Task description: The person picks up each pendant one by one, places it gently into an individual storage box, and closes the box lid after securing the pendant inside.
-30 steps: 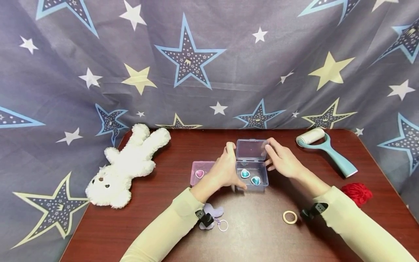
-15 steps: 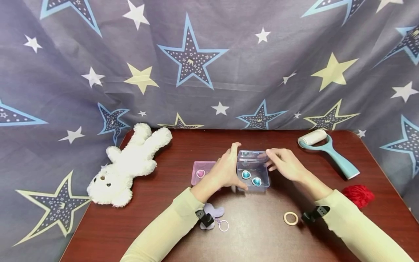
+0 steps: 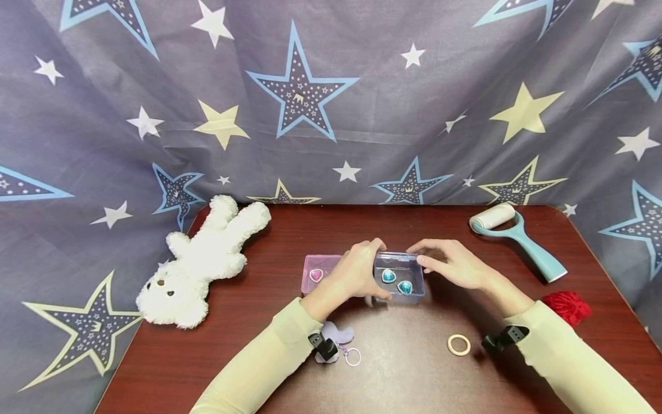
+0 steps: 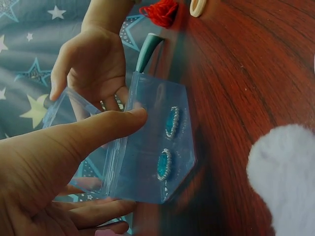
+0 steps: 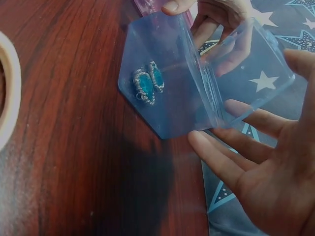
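Note:
A small clear bluish plastic box [image 3: 416, 275] with a hinged lid [image 5: 261, 69] sits on the table. Two blue heart-shaped gems with silvery beaded rims lie inside, the left gem [image 3: 388, 276] a little behind the right one [image 3: 405, 287]. My left hand [image 3: 357, 270] grips the box from its left side, thumb at the front and fingers behind. At the right back corner, my right hand [image 3: 455, 265] touches the raised lid with fairly straight fingers, the thumb by its free edge. Partly hidden behind my left wrist is a pink box [image 3: 308, 282] holding a pink heart gem [image 3: 316, 275].
A white plush toy [image 3: 207, 259] lies at the left. A lilac plush keychain [image 3: 338, 333] is beneath my left forearm. Rightward are a wooden ring [image 3: 458, 345], a lint roller [image 3: 527, 241] and red yarn [image 3: 566, 307]. A star-patterned curtain [image 3: 372, 115] hangs behind the table.
The clear lid has swung forward from leaning back to nearly edge-on in the head view. My right hand has shifted slightly with it; my left hand keeps its grip on the box.

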Motion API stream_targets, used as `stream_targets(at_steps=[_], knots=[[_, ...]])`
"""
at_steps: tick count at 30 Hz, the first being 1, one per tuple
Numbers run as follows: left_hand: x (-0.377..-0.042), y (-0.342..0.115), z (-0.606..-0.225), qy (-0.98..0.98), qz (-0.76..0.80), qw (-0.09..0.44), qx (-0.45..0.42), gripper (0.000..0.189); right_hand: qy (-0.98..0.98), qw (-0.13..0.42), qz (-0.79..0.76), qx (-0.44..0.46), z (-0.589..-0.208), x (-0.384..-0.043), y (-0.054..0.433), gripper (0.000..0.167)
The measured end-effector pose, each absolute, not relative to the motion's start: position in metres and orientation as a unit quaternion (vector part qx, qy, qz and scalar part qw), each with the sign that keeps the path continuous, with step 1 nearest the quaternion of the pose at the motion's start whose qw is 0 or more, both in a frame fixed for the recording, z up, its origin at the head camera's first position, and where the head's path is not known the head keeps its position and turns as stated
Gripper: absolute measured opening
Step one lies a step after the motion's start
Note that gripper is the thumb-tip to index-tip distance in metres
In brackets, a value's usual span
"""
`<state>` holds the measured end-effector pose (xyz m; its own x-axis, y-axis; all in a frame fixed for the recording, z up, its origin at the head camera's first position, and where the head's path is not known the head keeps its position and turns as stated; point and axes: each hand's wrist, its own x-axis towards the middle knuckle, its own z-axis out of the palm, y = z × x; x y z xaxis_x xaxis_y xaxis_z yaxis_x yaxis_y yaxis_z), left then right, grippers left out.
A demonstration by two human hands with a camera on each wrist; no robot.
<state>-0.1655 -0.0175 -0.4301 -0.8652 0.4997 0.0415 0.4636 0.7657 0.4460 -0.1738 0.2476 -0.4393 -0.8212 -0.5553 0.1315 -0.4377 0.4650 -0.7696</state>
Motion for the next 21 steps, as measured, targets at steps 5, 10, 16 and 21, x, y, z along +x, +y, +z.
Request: stream_targets(at_steps=[5, 10, 16, 21], knots=[[-0.1647, -0.0171, -0.4295, 0.938, 0.221, 0.035, 0.264, 0.089, 0.856, 0.047, -0.403, -0.321, -0.4405, -0.1733, 0.2504, 0.024], [-0.1640, -0.0170, -0.4289, 0.940, 0.212, 0.034, 0.266, 0.090, 0.845, 0.078, -0.426, -0.312, -0.4414, -0.1715, 0.2518, 0.028], [-0.1616, -0.0200, -0.4283, 0.934, 0.216, 0.053, 0.279, 0.104, 0.839, 0.100, -0.436, -0.311, -0.4412, -0.1698, 0.2522, 0.034], [-0.1607, -0.0234, -0.4255, 0.925, 0.221, 0.065, 0.302, 0.105, 0.844, 0.084, -0.413, -0.331, -0.4426, -0.1687, 0.2548, 0.041]])
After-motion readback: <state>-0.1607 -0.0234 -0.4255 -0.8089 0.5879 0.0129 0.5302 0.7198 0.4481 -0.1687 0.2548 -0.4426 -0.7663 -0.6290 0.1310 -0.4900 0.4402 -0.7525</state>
